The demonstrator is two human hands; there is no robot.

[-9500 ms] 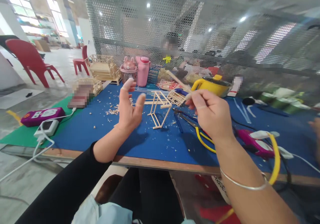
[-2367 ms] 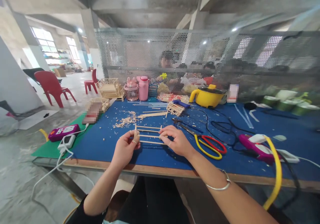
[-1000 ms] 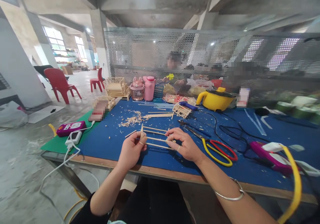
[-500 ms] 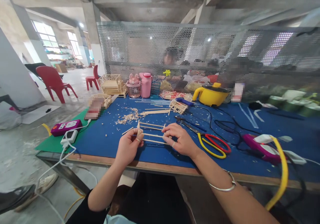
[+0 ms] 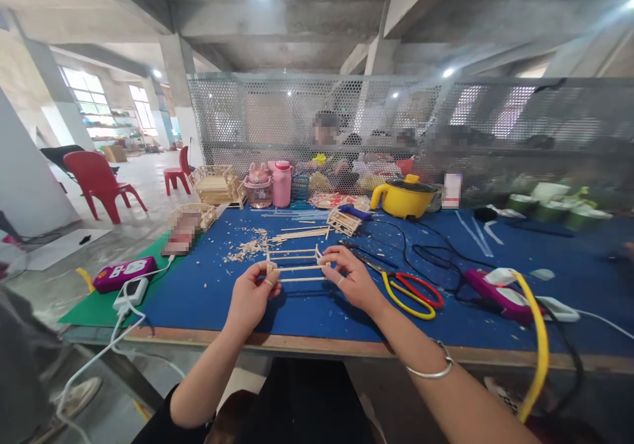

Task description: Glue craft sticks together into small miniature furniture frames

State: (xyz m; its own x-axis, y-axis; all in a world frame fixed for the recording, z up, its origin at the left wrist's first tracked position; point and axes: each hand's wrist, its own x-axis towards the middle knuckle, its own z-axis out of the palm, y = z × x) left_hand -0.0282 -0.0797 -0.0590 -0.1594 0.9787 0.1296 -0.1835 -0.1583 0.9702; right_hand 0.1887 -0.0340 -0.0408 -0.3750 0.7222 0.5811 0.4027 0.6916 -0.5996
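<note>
Between my hands, just above the blue mat [image 5: 198, 308], is a small frame of thin wooden sticks [image 5: 300, 269]. Its long sticks run side to side, with short uprights at both ends. My left hand [image 5: 251, 297] pinches the left end of the frame between thumb and fingers. At the opposite end my right hand [image 5: 349, 279] grips a corner, its fingertips closed on the wood. Loose wooden sticks [image 5: 300, 232] and a heap of wood scraps [image 5: 246, 248] lie beyond the frame. Scissors with red and yellow handles [image 5: 409, 295] rest right of my right hand.
A blue glue gun [image 5: 355, 212] lies by a small wooden model [image 5: 343, 222]. Behind stand a yellow pot [image 5: 405, 197], a pink bottle [image 5: 282, 185] and larger wooden models [image 5: 216, 185]. Purple power strips [image 5: 123, 274] flank the work area, with cables trailing. A perforated metal screen [image 5: 277, 113] rises at the back.
The camera view has tilted up and shifted slightly right. Both hands keep hold of the stick frame, which now appears a bit more level and more fully visible.
</note>
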